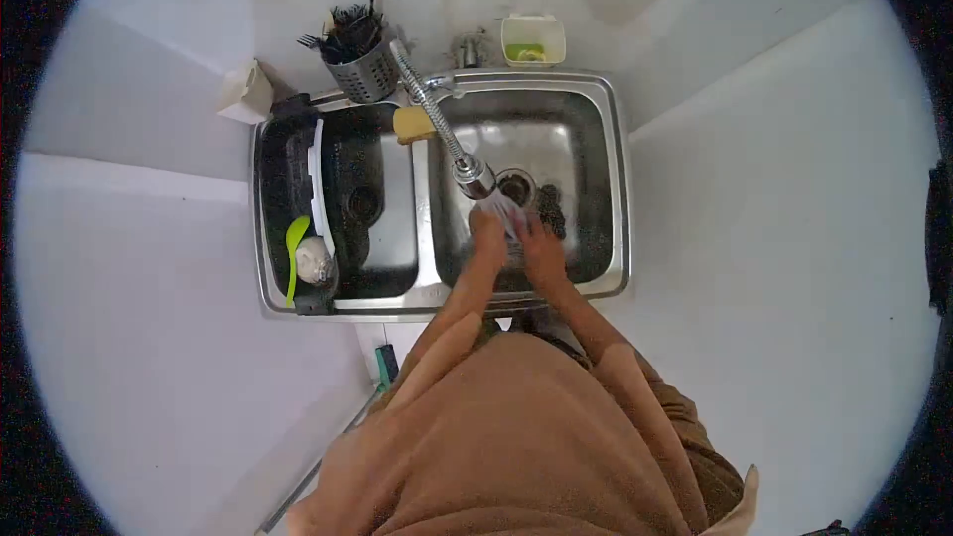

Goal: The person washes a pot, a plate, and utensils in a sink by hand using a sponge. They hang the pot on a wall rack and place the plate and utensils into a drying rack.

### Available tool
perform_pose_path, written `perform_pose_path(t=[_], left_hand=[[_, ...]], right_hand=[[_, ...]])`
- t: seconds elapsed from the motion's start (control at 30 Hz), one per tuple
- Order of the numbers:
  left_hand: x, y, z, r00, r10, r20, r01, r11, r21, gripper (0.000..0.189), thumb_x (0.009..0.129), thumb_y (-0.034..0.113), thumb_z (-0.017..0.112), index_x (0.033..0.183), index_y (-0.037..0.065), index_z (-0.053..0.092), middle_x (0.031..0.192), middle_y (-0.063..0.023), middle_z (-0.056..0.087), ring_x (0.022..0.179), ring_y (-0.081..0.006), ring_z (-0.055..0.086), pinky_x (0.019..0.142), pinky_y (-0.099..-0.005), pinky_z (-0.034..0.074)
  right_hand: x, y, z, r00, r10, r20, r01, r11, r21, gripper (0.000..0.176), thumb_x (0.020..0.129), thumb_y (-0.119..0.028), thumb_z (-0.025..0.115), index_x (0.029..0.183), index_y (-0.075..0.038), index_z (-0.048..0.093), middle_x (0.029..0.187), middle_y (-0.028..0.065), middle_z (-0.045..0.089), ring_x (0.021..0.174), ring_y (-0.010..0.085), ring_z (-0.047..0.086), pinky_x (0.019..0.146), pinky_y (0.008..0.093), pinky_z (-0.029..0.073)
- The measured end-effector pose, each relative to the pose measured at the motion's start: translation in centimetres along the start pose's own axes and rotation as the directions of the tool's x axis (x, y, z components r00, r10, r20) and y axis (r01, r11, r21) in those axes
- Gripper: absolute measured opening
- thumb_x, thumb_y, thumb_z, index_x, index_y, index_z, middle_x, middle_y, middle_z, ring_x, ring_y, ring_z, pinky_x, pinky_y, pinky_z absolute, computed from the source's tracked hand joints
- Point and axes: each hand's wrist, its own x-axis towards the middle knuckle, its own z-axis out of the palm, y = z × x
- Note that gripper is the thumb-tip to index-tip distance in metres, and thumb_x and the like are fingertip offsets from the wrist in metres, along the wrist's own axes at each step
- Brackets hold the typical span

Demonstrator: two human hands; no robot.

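Both hands are low in the right sink basin (586, 139), under the spray head (475, 177) of a coiled metal faucet. A whitish streak (506, 210) runs from the spray head down between the hands; it looks like running water. My left hand (486, 232) is just below the nozzle, its fingers blurred and partly hidden. Close beside it, my right hand (542, 250) has its fingers stretched toward the streak, apart from one another. No solid object can be made out in either hand. The drain (515, 186) lies just beyond the fingers.
A yellow sponge (413, 125) sits on the divider. The left basin (382, 258) contains a white board edge (318, 179), a lime-green spoon (296, 248) and a whitish round item (313, 261). Behind stand a cutlery holder (367, 77), a white cup (245, 92) and a small tub (533, 40).
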Motion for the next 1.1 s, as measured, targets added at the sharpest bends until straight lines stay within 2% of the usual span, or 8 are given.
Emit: perform_pose_path(t=[0.17,0.23,0.57,0.8,0.87,0.9,0.97,1.1], left_hand=[[-2.4,2.1,-3.6,0.984,0.095,-0.148,-0.022,0.902,0.432,0.028,0.081,0.024,0.057,0.095,0.000,0.055,0.091,-0.0077,0.060,0.083,-0.0236,0.056,0.071,-0.0370,0.042],[-4.0,8.4,-3.8,0.869,-0.464,-0.174,0.276,0.745,-0.607,0.016,0.080,0.013,0.056,0.090,0.000,0.057,0.085,-0.0075,0.060,0.074,-0.0196,0.055,0.068,-0.0346,0.041],[-6.3,9.3,-4.2,0.863,-0.469,-0.190,0.324,0.800,-0.505,0.018,0.078,0.010,0.060,0.093,0.001,0.055,0.082,-0.0044,0.056,0.072,-0.0146,0.050,0.064,-0.0308,0.039],[-7.4,5.7,-4.4,0.885,-0.458,-0.084,0.304,0.706,-0.639,0.031,0.075,0.019,0.067,0.099,0.004,0.055,0.091,-0.0024,0.056,0.085,-0.0152,0.050,0.077,-0.0302,0.039],[-7.5,6.7,-4.7,0.870,-0.488,-0.074,0.334,0.694,-0.638,0.033,0.074,0.020,0.068,0.101,0.004,0.055,0.094,-0.0027,0.056,0.089,-0.0158,0.050,0.080,-0.0304,0.039],[-7.3,5.9,-5.0,0.882,-0.471,0.011,0.339,0.618,-0.709,0.037,0.075,0.022,0.067,0.105,0.004,0.053,0.098,-0.0033,0.056,0.092,-0.0171,0.051,0.082,-0.0315,0.039],[-6.7,5.3,-5.9,0.892,-0.441,0.097,0.346,0.531,-0.773,0.040,0.076,0.023,0.066,0.109,0.005,0.051,0.102,-0.0039,0.056,0.095,-0.0183,0.052,0.085,-0.0327,0.039],[-4.6,2.9,-6.5,0.878,-0.371,0.303,0.455,0.446,-0.771,0.052,0.081,0.029,0.059,0.124,0.007,0.039,0.119,-0.0071,0.047,0.109,-0.0241,0.045,0.093,-0.0407,0.034]], right_hand=[[-1.4,-1.2,-1.0,0.983,-0.143,0.112,0.118,0.972,0.205,0.050,0.086,-0.021,0.044,0.132,-0.010,0.029,0.129,0.0194,0.035,0.119,0.0376,0.033,0.098,0.0448,0.029],[-0.5,-2.1,-1.0,0.964,-0.267,0.011,0.231,0.853,0.468,0.049,0.088,-0.027,0.041,0.132,-0.007,0.028,0.134,0.0182,0.029,0.126,0.0364,0.023,0.103,0.0443,0.018],[5.6,-0.7,9.3,0.984,-0.059,-0.168,0.145,0.816,0.559,0.049,0.077,-0.020,0.053,0.122,-0.005,0.041,0.132,0.0173,0.034,0.124,0.0337,0.029,0.102,0.0492,0.017],[7.6,5.1,13.1,0.993,-0.116,0.009,0.114,0.989,0.097,0.038,0.084,-0.031,0.048,0.116,-0.010,0.050,0.125,0.0166,0.043,0.115,0.0352,0.040,0.096,0.0438,0.031],[8.7,8.4,14.1,0.896,0.289,0.338,-0.443,0.519,0.731,0.044,0.080,-0.032,0.058,0.115,-0.007,0.050,0.122,0.0127,0.047,0.116,0.0287,0.040,0.095,0.0480,0.030],[7.7,9.8,12.4,0.895,0.291,0.338,-0.445,0.518,0.731,0.044,0.080,-0.032,0.058,0.115,-0.007,0.050,0.122,0.0127,0.047,0.116,0.0287,0.040,0.095,0.0480,0.030],[5.2,11.0,5.8,0.744,0.047,0.667,-0.648,-0.197,0.736,0.043,0.081,-0.032,0.056,0.115,-0.006,0.050,0.111,0.0111,0.054,0.100,0.0300,0.052,0.088,0.0448,0.039],[2.7,8.2,-0.7,0.769,0.128,0.626,-0.564,-0.325,0.759,0.044,0.080,-0.033,0.058,0.112,-0.004,0.052,0.106,0.0091,0.057,0.097,0.0297,0.053,0.084,0.0438,0.042]])
